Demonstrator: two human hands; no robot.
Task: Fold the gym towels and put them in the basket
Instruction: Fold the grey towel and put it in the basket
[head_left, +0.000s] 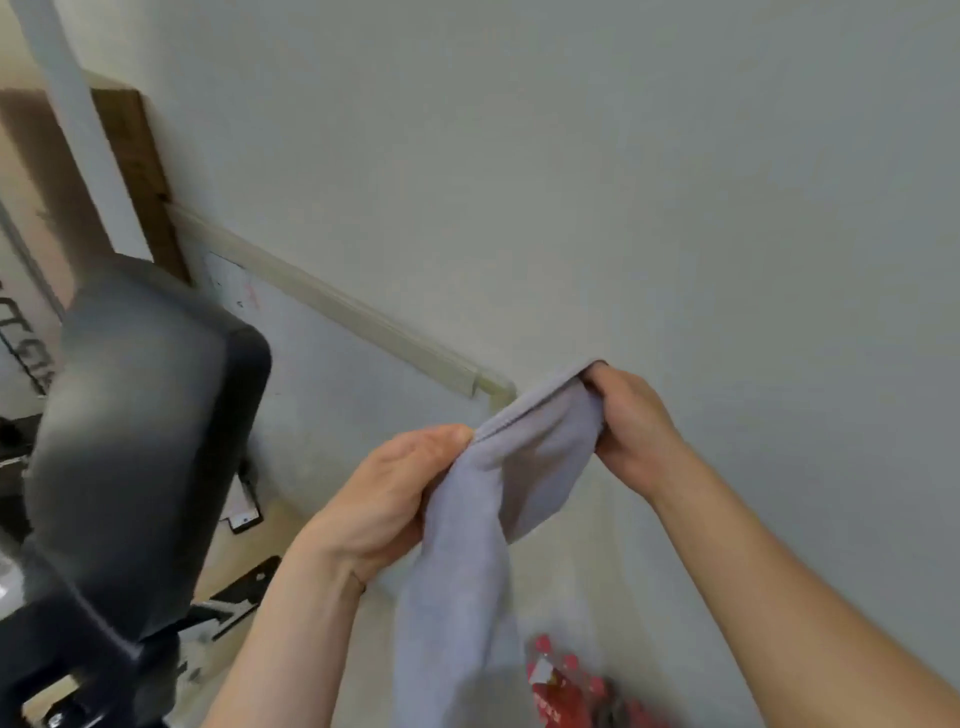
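Note:
A pale lilac-grey gym towel (467, 561) hangs in the air in front of me, bunched and drooping toward the floor. My left hand (384, 493) grips its upper edge at the left, thumb on top. My right hand (628, 426) grips the same edge further right and a little higher, fingers curled round the cloth. The short stretch of towel between the two hands sags slightly. No basket is in view.
A black padded gym bench or seat (135, 441) fills the left side, close to my left arm. A grey-white wall (623, 182) with a beige trim strip (337, 306) stands right ahead. A red pack of bottles (566, 686) lies on the floor below.

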